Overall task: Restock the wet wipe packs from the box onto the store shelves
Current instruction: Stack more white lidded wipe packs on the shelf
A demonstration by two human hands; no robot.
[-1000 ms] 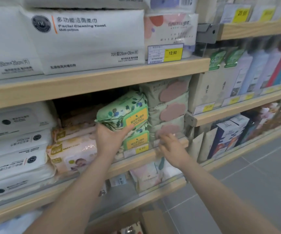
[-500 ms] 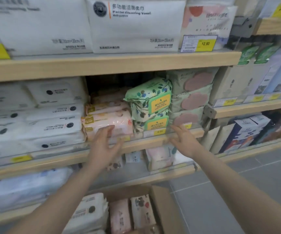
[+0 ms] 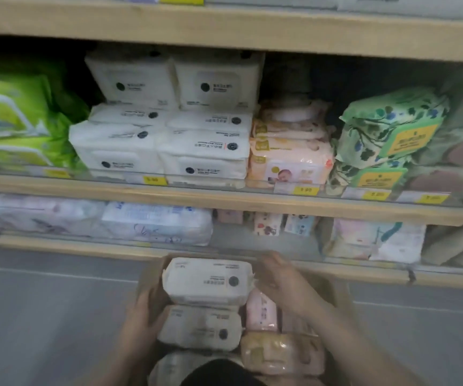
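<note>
An open cardboard box [image 3: 342,299] stands on the floor below the shelves. It holds white wet wipe packs, a pink pack [image 3: 261,310] and a yellowish pack [image 3: 280,355]. The top white pack [image 3: 208,280] sits between my hands. My left hand [image 3: 141,321] presses against the left side of the white packs. My right hand [image 3: 283,285] cups the top pack's right end. On the middle shelf [image 3: 224,203] lie stacked matching white packs [image 3: 163,140]. The picture is blurred.
On the middle shelf, lime green packs [image 3: 10,112] lie at the left. Peach baby wipes [image 3: 288,160] and green floral packs [image 3: 386,135] sit to the right of the white stacks. The bottom shelf [image 3: 66,250] carries pale packs. Grey floor surrounds the box.
Both hands have dropped from the middle shelf's front edge into the box and closed around the top white pack. The view has tilted down and shifted left.
</note>
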